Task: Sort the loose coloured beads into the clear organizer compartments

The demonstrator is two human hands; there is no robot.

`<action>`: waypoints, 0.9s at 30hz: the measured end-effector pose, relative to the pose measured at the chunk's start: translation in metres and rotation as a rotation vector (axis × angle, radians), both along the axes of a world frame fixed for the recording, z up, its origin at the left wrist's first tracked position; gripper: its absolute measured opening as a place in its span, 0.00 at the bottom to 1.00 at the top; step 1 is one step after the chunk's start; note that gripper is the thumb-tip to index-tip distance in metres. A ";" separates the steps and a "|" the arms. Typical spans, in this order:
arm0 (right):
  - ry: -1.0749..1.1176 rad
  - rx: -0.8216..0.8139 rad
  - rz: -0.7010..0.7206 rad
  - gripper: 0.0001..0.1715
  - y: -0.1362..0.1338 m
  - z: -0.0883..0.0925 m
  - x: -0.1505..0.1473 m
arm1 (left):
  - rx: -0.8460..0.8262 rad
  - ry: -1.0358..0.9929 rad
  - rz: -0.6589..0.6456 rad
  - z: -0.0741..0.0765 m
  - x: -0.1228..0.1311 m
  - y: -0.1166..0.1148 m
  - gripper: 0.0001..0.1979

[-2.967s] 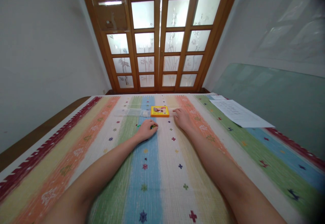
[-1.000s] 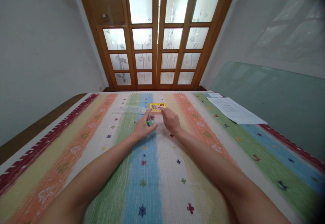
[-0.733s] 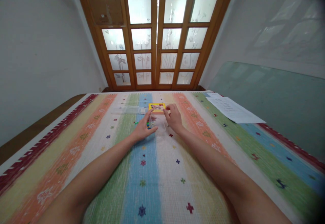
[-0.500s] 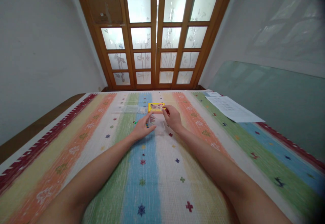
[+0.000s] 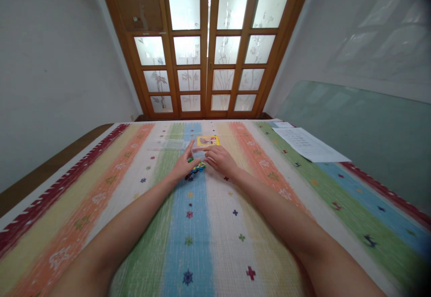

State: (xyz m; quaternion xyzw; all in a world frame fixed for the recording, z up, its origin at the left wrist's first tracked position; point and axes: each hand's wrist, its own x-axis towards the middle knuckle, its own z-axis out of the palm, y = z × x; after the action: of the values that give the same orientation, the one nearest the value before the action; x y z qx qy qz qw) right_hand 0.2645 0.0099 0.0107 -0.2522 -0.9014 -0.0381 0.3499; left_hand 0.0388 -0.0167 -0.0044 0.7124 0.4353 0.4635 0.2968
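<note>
Small pieces in green, blue, yellow and dark colours [image 5: 198, 167] lie in a cluster on the cloth between my hands. My left hand [image 5: 183, 166] is at their left, thumb and forefinger apart around the edge of a clear plastic box [image 5: 198, 153]. From the other side my right hand [image 5: 221, 160] reaches across with bent fingers, its fingertips at the box's right edge. Much of the box is hidden by the fingers and hard to make out. Just beyond the hands lies a flat yellow picture card or pack [image 5: 208, 141].
Left of the yellow card, a clear plastic tray or lid [image 5: 165, 144] rests on the striped tablecloth [image 5: 198, 252]. Printed white paper sheets [image 5: 310, 145] lie at the right edge of the table. Wooden doors with frosted panes [image 5: 208, 50] stand behind it.
My right hand has come away from the yellow card and moved nearer to my left hand. The clear box has shifted left, and more coloured pieces show between the hands.
</note>
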 end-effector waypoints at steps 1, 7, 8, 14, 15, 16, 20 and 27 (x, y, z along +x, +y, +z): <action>0.011 -0.011 -0.022 0.09 0.003 -0.002 0.003 | 0.012 0.032 0.001 0.002 -0.001 -0.001 0.42; 0.104 -0.117 -0.311 0.10 0.030 -0.009 0.046 | 0.047 0.118 0.079 0.005 -0.018 0.006 0.32; 0.104 -0.142 -0.357 0.10 0.035 -0.010 0.056 | 0.052 0.127 0.108 0.002 -0.022 0.009 0.31; -0.057 -0.338 -0.548 0.08 0.058 -0.022 0.098 | 0.037 0.204 0.245 -0.015 -0.038 0.024 0.22; -0.106 -0.380 -0.560 0.08 0.061 -0.024 0.102 | 0.044 0.221 0.247 -0.017 -0.040 0.025 0.20; -0.147 -0.415 -0.565 0.08 0.062 -0.026 0.104 | 0.055 0.238 0.245 -0.018 -0.040 0.026 0.19; -0.188 -0.449 -0.538 0.10 0.065 -0.029 0.105 | 0.111 0.313 0.219 -0.021 -0.040 0.027 0.16; -0.165 -0.408 -0.497 0.12 0.061 -0.027 0.100 | 0.136 0.400 0.189 -0.024 -0.038 0.027 0.15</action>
State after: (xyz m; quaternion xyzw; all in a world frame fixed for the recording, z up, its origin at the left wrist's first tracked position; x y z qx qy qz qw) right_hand 0.3640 0.0714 -0.0168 -0.5252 -0.8267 0.0387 0.1982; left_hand 0.0004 0.0099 -0.0282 0.7647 0.5179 0.3669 0.1112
